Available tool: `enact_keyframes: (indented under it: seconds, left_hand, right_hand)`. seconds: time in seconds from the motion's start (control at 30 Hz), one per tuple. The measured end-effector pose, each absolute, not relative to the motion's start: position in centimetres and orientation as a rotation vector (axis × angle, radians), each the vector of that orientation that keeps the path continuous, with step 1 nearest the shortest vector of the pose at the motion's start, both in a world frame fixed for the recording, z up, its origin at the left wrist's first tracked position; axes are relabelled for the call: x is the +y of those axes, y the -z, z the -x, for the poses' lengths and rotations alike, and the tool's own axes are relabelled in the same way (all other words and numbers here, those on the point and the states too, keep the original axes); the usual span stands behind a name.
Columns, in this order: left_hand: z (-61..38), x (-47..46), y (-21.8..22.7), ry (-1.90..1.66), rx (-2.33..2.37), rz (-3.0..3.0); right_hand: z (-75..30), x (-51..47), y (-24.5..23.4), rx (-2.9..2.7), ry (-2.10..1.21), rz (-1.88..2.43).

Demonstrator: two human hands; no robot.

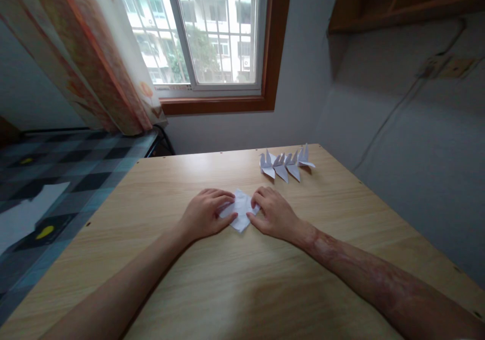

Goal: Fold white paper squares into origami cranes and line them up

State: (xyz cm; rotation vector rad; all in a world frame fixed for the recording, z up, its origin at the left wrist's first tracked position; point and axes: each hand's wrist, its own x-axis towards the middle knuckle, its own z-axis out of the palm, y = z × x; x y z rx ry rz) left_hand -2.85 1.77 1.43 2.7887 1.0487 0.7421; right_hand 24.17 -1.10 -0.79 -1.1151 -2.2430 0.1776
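A small folded sheet of white paper (241, 209) lies on the wooden table between my hands, with creases across it and a point towards me. My left hand (210, 212) holds its left side, thumb near the front edge and fingers over the back. From the right, my right hand (271, 211) grips the opposite corner with thumb and curled fingers. Parts of both side corners are hidden under the fingers. Beyond my right hand, several white folded paper cranes (280, 166) stand together in a row.
The pale wooden table (242, 279) reaches to the wall under a barred window (223, 32). At left is a bed with a checked cover (102, 153) and white paper sheets (34, 208) on it. A cable (390, 112) hangs along the right wall below a wooden shelf (409, 11).
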Motion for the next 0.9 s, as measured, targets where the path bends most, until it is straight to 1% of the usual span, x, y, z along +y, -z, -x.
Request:
enact_keyframes:
  seconds: [0.33,0.43,0.53,0.67,0.77,0.9]
  left_hand:
    - [2.7,1.7,-0.9,-0.725,1.087,-2.774]
    - [2.6,1.5,-1.1,-0.684,0.998,-2.733]
    - [2.7,1.5,-1.3,-0.651,0.849,-2.695]
    - [2.8,1.6,-1.4,-0.631,0.745,-2.71]
    - [2.7,1.6,-1.4,-0.635,0.757,-2.716]
    - [2.2,1.1,-1.2,-0.706,0.926,-2.692]
  right_hand:
    - [-24.1,-1.2,0.5,-2.292,-0.337,0.916]
    - [-24.1,-1.1,0.8,-2.165,-0.35,0.987]
    - [-24.2,-0.8,1.4,-2.008,-0.245,1.139]
    - [-24.3,-0.5,1.9,-1.99,-0.147,1.315]
    - [-24.3,-0.4,2.1,-2.015,-0.135,1.351]
    - [-24.3,-0.2,2.2,-2.01,-0.162,1.33]
